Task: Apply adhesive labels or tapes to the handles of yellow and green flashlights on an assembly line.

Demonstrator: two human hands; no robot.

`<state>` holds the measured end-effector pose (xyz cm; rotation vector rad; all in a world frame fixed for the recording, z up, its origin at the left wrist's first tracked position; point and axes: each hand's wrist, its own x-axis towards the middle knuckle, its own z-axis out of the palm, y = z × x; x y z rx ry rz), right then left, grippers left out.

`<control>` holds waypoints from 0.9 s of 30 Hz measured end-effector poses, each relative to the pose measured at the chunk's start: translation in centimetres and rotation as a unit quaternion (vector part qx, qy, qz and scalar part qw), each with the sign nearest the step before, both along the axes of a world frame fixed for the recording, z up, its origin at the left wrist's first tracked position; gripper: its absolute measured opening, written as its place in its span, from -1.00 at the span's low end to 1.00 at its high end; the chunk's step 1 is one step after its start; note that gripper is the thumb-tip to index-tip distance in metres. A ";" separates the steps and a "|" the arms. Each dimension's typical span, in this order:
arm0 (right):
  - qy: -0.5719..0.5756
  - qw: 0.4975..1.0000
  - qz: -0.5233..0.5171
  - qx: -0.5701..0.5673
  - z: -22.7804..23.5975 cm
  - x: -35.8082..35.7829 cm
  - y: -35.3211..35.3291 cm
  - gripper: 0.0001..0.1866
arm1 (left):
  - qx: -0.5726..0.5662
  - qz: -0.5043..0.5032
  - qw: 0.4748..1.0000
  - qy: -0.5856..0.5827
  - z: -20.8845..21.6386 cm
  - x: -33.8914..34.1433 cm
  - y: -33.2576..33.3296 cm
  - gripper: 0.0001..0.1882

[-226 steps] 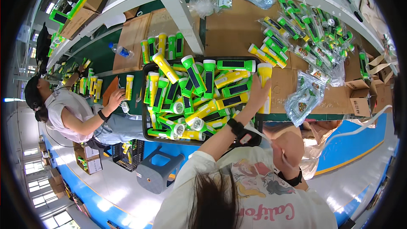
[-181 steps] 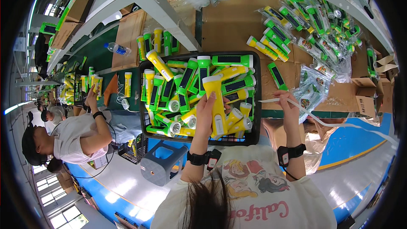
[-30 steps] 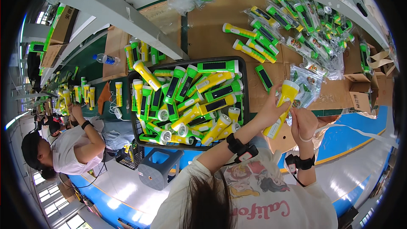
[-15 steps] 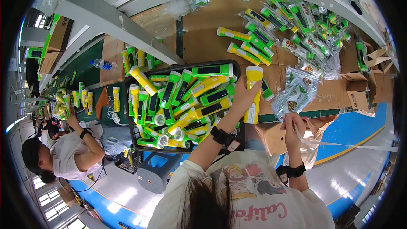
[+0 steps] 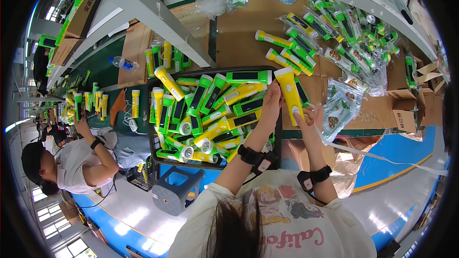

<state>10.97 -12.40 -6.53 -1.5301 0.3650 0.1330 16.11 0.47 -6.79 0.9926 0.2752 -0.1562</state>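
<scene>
A yellow flashlight (image 5: 289, 93) with a pale yellow head is raised near the right rim of the crate. My left hand (image 5: 271, 101) is closed at its left side near the head, the fingers partly hidden. My right hand (image 5: 311, 120) grips its lower end, with the thumb on the barrel. A white strap (image 5: 382, 156) runs from beside my right hand toward the right. On my left is a black crate (image 5: 152, 138) heaped with green and yellow flashlights (image 5: 203, 96). Silvery printed plastic bags (image 5: 340, 105) lie just right of my right hand.
Loose flashlights (image 5: 294, 50) lie on the cardboard-covered bench (image 5: 239, 24), and many bagged ones are piled at the far right. Open cartons (image 5: 406, 110) stand at the right edge. A grey metal beam (image 5: 158, 19) crosses overhead. A co-worker (image 5: 79, 162) sits at left near a stool (image 5: 177, 191).
My right hand has moved left and up from beside the bags onto the flashlight's lower end. The flashlight has tilted, its lower end swinging right. The view has shifted slightly.
</scene>
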 end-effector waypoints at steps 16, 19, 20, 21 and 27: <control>-0.109 0.896 0.076 -0.424 -5.1 11.7 1.3 -0.54 | 0.624 0.285 0.722 0.092 -8.4 0.5 29.5 -0.44; -0.154 0.909 0.083 -0.379 -4.5 12.3 2.2 -0.66 | 0.697 0.230 0.658 0.168 -7.6 2.7 29.4 -0.30; -0.152 0.907 0.078 -0.385 -4.5 12.5 1.9 -0.66 | 0.690 0.201 0.656 0.231 -7.2 3.4 29.3 -0.26; -0.174 0.897 0.091 -0.397 -4.5 12.6 1.7 -0.65 | 0.709 0.208 0.641 0.206 -7.4 3.5 29.7 -0.25; -0.128 0.977 0.076 -0.152 -2.7 12.0 1.3 -0.79 | 0.536 0.222 0.800 0.153 -7.2 3.2 32.2 -0.47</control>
